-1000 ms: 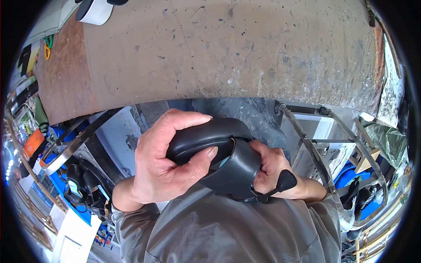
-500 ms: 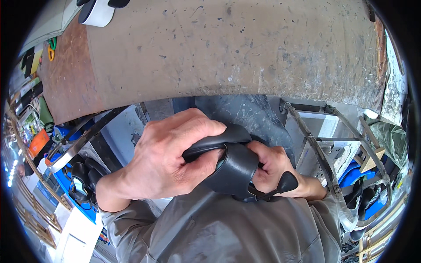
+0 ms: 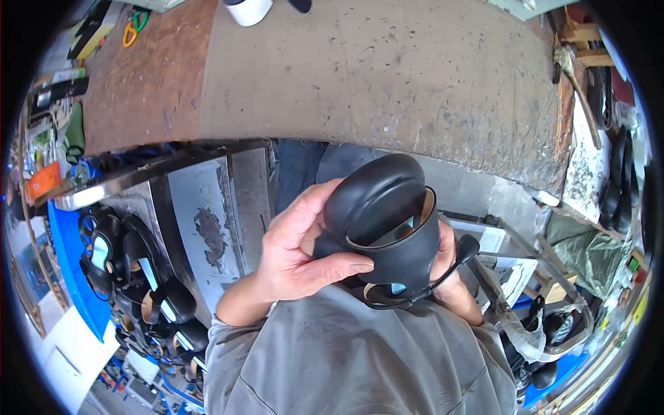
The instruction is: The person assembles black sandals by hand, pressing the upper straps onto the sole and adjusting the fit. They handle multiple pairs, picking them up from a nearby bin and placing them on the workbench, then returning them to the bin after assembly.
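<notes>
Before my chest I hold a black leather sandal (image 3: pixel 407 257) tilted, its toe end up and away from me. It has a thick rounded sole edge, a wide strap over the front and a thin buckled ankle strap hanging at the near side. My left hand (image 3: pixel 294 252) grips the left side of the sandal, thumb lying along the wide strap and fingers behind. On the other side, my right hand (image 3: pixel 451 280) holds the heel end; most of its fingers are hidden behind the strap.
A worn brown workbench (image 3: pixel 387 76) spans the far side, with scissors (image 3: pixel 131 31) and a white-and-black object (image 3: pixel 249 10) on it. At left, a blue bin (image 3: pixel 72 277) stands beside several black sandals (image 3: pixel 176 301). A metal frame (image 3: pixel 487 283) stands at right, a wooden-handled tool (image 3: pixel 581 104) beyond.
The sandal has been raised and turned so its toe end and strap opening show. My left hand has shifted from over the top to its left side. The view has swung leftward.
</notes>
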`<action>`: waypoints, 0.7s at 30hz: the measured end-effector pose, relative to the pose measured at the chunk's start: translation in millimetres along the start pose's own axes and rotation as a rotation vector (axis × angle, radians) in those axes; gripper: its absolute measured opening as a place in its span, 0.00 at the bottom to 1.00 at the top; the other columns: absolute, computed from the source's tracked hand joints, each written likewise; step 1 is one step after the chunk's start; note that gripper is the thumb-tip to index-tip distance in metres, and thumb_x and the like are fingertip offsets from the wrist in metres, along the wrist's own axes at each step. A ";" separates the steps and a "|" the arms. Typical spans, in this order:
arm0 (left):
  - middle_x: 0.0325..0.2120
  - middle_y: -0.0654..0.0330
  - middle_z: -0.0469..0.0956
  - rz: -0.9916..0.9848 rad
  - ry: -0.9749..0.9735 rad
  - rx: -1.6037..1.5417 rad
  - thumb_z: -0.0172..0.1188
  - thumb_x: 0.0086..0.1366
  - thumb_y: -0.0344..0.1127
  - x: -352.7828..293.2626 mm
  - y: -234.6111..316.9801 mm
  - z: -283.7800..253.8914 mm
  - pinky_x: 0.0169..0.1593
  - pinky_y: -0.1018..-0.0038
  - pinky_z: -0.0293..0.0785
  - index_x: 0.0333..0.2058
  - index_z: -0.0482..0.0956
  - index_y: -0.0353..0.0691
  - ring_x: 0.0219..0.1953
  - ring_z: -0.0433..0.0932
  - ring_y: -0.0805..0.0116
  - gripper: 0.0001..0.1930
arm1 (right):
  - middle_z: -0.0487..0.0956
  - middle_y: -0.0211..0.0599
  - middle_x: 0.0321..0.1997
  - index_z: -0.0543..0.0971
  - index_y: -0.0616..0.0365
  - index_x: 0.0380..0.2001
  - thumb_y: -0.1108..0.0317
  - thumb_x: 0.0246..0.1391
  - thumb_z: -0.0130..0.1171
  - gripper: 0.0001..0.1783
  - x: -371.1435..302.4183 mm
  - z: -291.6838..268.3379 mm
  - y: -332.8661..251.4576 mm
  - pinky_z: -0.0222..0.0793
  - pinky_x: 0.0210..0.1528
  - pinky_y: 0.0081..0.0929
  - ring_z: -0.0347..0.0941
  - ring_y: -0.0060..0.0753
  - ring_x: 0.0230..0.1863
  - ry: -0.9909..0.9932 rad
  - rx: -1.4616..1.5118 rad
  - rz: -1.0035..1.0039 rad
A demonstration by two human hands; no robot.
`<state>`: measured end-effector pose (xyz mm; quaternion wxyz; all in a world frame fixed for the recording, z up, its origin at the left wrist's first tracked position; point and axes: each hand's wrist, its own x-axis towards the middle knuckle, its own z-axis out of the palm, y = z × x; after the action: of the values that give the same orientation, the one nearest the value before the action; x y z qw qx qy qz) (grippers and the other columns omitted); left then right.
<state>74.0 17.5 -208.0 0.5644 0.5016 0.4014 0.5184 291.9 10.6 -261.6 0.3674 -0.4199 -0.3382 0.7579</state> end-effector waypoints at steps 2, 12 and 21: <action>0.45 0.53 0.73 0.029 0.067 0.186 0.72 0.48 0.30 -5.6 0.2 5.1 0.42 0.77 0.71 0.54 0.65 0.26 0.43 0.75 0.70 0.36 | 0.80 0.36 0.41 0.75 0.65 0.44 0.74 0.47 0.64 0.19 -1.9 0.2 0.6 0.71 0.44 0.21 0.76 0.24 0.42 0.007 0.084 0.080; 0.26 0.52 0.77 0.156 0.306 0.593 0.67 0.52 0.31 -17.2 -2.6 8.6 0.26 0.78 0.71 0.38 0.76 0.25 0.25 0.76 0.67 0.18 | 0.80 0.37 0.42 0.74 0.64 0.46 0.74 0.46 0.64 0.21 -8.0 4.0 -6.4 0.73 0.44 0.23 0.77 0.27 0.42 -0.101 -0.137 0.037; 0.28 0.51 0.77 0.314 0.231 0.541 0.66 0.53 0.32 -9.3 7.3 -14.5 0.27 0.76 0.72 0.43 0.74 0.25 0.24 0.76 0.64 0.21 | 0.80 0.37 0.39 0.74 0.63 0.43 0.69 0.44 0.66 0.22 -14.9 24.3 -6.8 0.73 0.38 0.21 0.79 0.27 0.36 -0.092 -0.522 -0.152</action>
<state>57.3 10.2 -204.0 0.2749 0.6269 0.5034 0.5273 277.9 -3.5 -240.0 0.2867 -0.4392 -0.5689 0.6335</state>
